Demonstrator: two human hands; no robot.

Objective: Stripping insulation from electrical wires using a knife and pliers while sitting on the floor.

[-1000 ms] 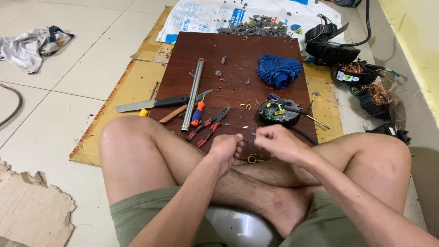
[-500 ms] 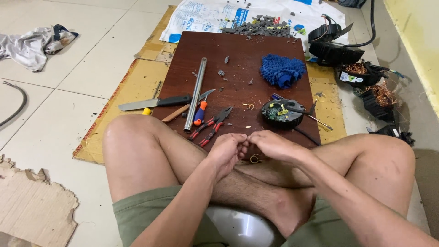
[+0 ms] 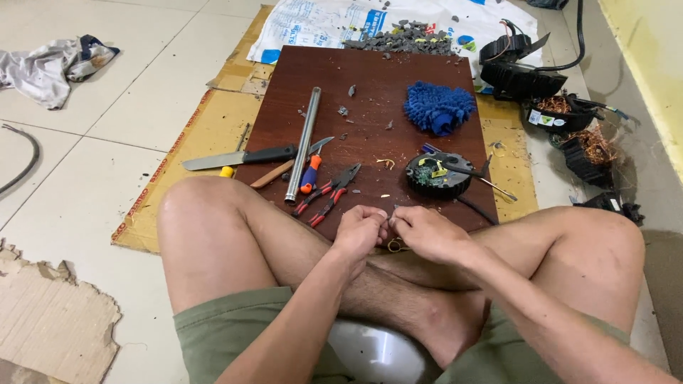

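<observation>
I sit cross-legged at the near edge of a dark brown board [image 3: 370,78]. My left hand [image 3: 359,229] and my right hand [image 3: 429,233] meet fingertip to fingertip over my shins. Both pinch a thin copper-coloured wire [image 3: 396,246], whose small loop shows just under the fingers. A black round motor part [image 3: 435,176] with yellow bits lies on the board right behind my right hand. Red-handled pliers [image 3: 329,192] lie just beyond my left hand.
On the board lie a metal tube [image 3: 304,142], an orange-and-blue screwdriver [image 3: 310,175], a knife [image 3: 238,157] and a blue fluffy cloth [image 3: 439,107]. Black housings with copper windings [image 3: 562,114] stand at the right. Grey debris [image 3: 405,35] lies at the back, a rag [image 3: 50,64] far left.
My hands were apart a second ago; the right hand has moved left and the fingertips now touch. The tools on the board have not moved.
</observation>
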